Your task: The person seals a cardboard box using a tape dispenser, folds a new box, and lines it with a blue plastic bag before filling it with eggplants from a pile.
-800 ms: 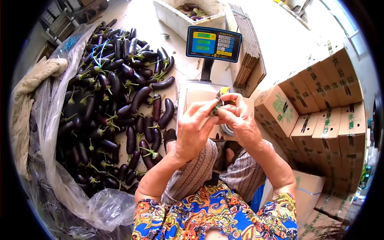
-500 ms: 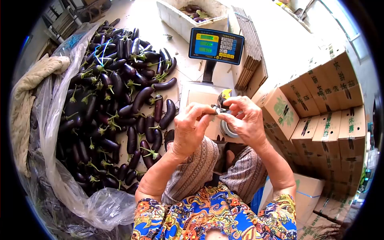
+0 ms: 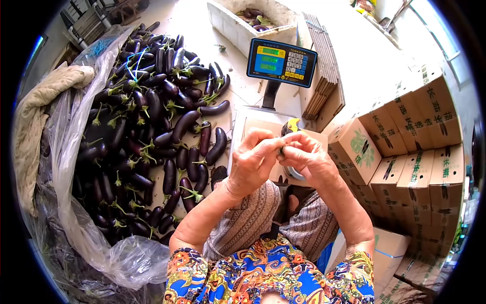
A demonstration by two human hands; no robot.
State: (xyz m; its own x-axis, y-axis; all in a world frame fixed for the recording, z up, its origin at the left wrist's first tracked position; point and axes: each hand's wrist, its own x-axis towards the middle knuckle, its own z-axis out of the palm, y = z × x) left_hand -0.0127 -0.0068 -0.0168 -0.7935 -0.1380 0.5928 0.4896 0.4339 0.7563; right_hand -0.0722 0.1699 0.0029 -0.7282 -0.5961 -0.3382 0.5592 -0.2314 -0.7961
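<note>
My left hand and my right hand meet above the platform scale, fingertips pinched together. Between them is a small dark piece, mostly covered by the fingers; its kind cannot be made out. Just behind my right hand shows a yellow-and-black tape dispenser, with part of a pale roll below it. Flat cardboard lies on the scale under my hands. The scale's display stands on a post beyond them, its green readouts lit.
A large heap of eggplants covers the floor at left, edged by clear plastic sheeting. A white foam box with eggplants stands at the back. Flattened cartons lean beside the scale; printed cartons are stacked at right.
The view has shifted slightly, so the scene sits a little lower and further right. My fingers have closed in nearer each other around the small dark piece, which shows less now.
</note>
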